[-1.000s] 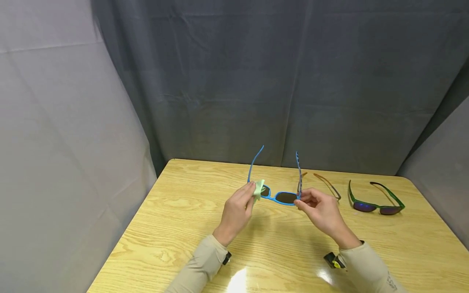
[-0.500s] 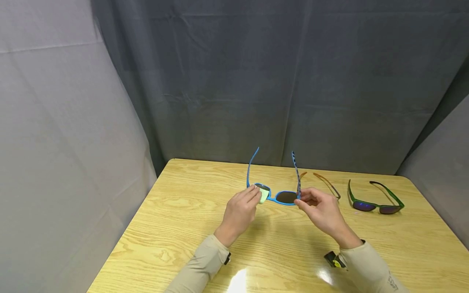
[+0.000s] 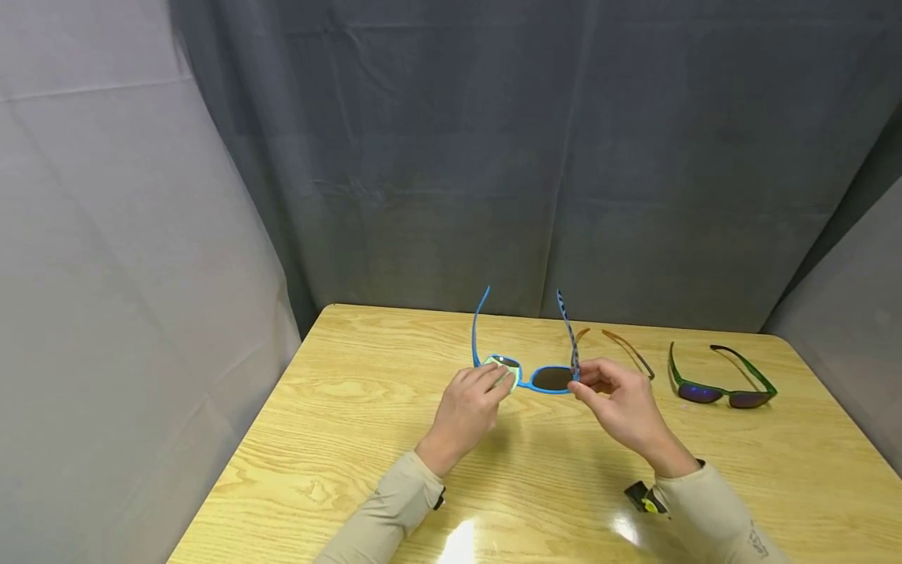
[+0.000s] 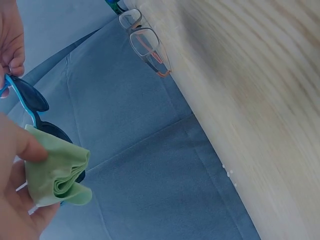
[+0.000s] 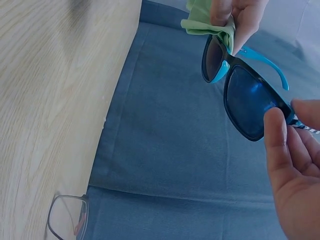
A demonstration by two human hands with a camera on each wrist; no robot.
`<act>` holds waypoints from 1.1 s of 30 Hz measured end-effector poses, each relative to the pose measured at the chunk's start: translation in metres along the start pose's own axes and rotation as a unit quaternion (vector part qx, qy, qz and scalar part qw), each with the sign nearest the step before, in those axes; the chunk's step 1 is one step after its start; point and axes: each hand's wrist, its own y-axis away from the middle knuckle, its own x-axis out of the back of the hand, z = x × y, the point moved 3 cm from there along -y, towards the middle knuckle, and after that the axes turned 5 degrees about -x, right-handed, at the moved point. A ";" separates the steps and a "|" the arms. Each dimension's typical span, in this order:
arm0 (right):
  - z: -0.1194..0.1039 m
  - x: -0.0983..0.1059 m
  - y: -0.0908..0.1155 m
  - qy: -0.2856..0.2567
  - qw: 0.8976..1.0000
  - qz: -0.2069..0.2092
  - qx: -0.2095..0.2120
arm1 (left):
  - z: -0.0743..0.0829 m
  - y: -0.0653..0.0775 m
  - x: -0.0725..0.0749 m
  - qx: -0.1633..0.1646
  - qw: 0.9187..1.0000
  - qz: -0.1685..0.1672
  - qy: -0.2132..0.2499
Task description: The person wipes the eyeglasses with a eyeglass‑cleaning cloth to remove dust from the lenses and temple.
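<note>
Blue-framed sunglasses (image 3: 552,379) with dark lenses are held up over the table, temples unfolded and pointing away. My right hand (image 3: 622,401) pinches them at the right hinge corner, thumb and fingers on the frame in the right wrist view. A folded light green cloth (image 4: 57,167) is in my left hand (image 3: 467,407), pinched around the left lens with the thumb on one face and fingers behind. Most of that lens is hidden under cloth and fingers; its upper edge shows in the head view.
Green-framed sunglasses (image 3: 726,396) stand unfolded at the table's right. Eyeglasses with orange temples (image 4: 145,42) sit behind my right hand. The wooden table (image 3: 338,407) ends at a dark grey curtain (image 3: 437,196), with a paler curtain (image 3: 127,274) on the left.
My left hand has shifted slightly right, bringing the cloth from the lens's outer edge across its face. The sunglasses' temples have swung a little to the left. The right hand keeps its hold.
</note>
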 end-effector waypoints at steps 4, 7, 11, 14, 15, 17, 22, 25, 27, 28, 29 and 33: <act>-0.001 0.000 0.000 0.010 1.000 -0.008 0.010 | 0.001 0.001 -0.003 0.003 1.000 -0.009 -0.012; -0.002 -0.001 0.000 0.019 1.000 -0.011 0.015 | 0.002 0.001 -0.004 0.011 0.999 -0.020 -0.029; -0.002 -0.002 0.001 0.023 0.999 -0.017 0.022 | 0.004 0.000 -0.005 0.026 0.997 -0.042 -0.062; -0.002 -0.002 0.002 0.025 0.999 -0.025 0.031 | 0.006 -0.001 -0.005 0.043 0.994 -0.059 -0.085; -0.002 -0.003 0.002 0.026 0.999 -0.027 0.033 | 0.006 -0.002 -0.005 0.048 0.992 -0.065 -0.093; -0.001 -0.003 0.002 0.028 0.998 -0.029 0.040 | 0.008 -0.003 -0.004 0.058 0.990 -0.078 -0.107; 0.000 -0.003 0.003 0.034 0.998 -0.027 0.052 | 0.011 -0.006 -0.007 0.065 0.985 -0.116 -0.114; 0.001 -0.003 0.003 0.036 0.997 -0.024 0.062 | 0.012 -0.005 -0.008 0.062 0.985 -0.123 -0.106; 0.001 -0.003 0.003 0.031 0.997 -0.021 0.072 | 0.012 -0.005 -0.009 0.058 0.986 -0.122 -0.098; 0.000 -0.002 0.003 0.029 0.996 -0.019 0.077 | 0.012 -0.004 -0.009 0.057 0.987 -0.121 -0.093; 0.000 -0.002 0.003 0.025 0.996 -0.018 0.082 | 0.012 -0.004 -0.008 0.055 0.988 -0.117 -0.089; -0.002 -0.001 0.004 0.015 0.995 -0.010 0.097 | 0.011 -0.004 -0.007 0.051 0.991 -0.101 -0.077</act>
